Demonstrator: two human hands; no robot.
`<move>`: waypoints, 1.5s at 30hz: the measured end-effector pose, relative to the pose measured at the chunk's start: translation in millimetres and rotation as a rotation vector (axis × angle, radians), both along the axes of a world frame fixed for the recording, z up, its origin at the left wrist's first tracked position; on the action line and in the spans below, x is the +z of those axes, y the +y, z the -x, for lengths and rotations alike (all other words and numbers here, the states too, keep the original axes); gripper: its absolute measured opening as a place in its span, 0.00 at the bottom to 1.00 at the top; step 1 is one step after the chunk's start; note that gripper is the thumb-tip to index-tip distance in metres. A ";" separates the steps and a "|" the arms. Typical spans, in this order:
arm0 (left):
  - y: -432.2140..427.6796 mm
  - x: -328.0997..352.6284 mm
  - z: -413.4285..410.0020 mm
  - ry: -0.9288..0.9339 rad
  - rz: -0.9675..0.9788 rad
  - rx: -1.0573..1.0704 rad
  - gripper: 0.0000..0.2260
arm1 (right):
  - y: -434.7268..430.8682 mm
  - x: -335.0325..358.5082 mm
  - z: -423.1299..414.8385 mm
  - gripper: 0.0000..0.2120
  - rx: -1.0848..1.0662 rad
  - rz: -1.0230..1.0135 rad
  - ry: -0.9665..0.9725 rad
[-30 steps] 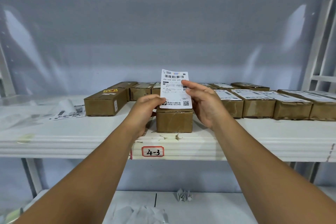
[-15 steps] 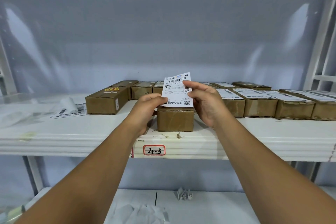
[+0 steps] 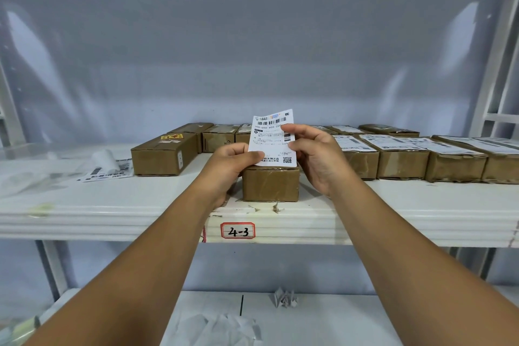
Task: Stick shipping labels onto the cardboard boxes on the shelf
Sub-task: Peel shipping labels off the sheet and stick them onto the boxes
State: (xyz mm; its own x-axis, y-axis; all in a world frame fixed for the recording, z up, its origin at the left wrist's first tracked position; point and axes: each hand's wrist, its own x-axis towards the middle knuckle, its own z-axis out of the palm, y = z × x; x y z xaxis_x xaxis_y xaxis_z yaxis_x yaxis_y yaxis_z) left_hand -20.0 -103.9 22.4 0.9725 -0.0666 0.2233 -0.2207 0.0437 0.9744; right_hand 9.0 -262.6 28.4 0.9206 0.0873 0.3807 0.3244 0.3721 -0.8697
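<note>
Label point(image 3: 271, 139) stands upright between my hands, just above the nearest box point(image 3: 271, 184) at the shelf point(image 3: 393, 205) front: left hand point(image 3: 229, 166) pinches its lower corner, right hand point(image 3: 317, 154) its side edge. I should square it over the top, then press flat from one edge.

A white shipping label point(image 3: 273, 144) stands upright (barcode uppermost) just above a brown cardboard box point(image 3: 271, 184).

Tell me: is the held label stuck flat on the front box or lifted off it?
Held up, not stuck: the shipping label stands nearly upright above the front box, pinched between left hand and right hand.
</note>
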 end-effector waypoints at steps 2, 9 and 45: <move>0.3 -0.3 0.2 0.001 0.001 -0.002 0.05 | 0.4 0.2 0.5 0.17 0.001 -0.006 0.002; 0.4 -0.7 -1.8 0.012 -0.006 -0.005 0.03 | 0.6 0.5 1.3 0.16 -0.010 0.004 0.015; 1.9 -3.1 -4.2 0.006 0.011 -0.069 0.08 | 1.6 -0.2 0.5 0.17 -0.026 0.047 -0.008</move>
State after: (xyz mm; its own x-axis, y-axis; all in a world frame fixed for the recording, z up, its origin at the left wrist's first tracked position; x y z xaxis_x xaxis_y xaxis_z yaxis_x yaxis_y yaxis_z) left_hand -15.8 -102.0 19.3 0.9669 -0.1308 0.2189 -0.2114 0.0691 0.9750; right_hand 8.5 -261.0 28.2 0.9196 0.0812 0.3844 0.3407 0.3222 -0.8832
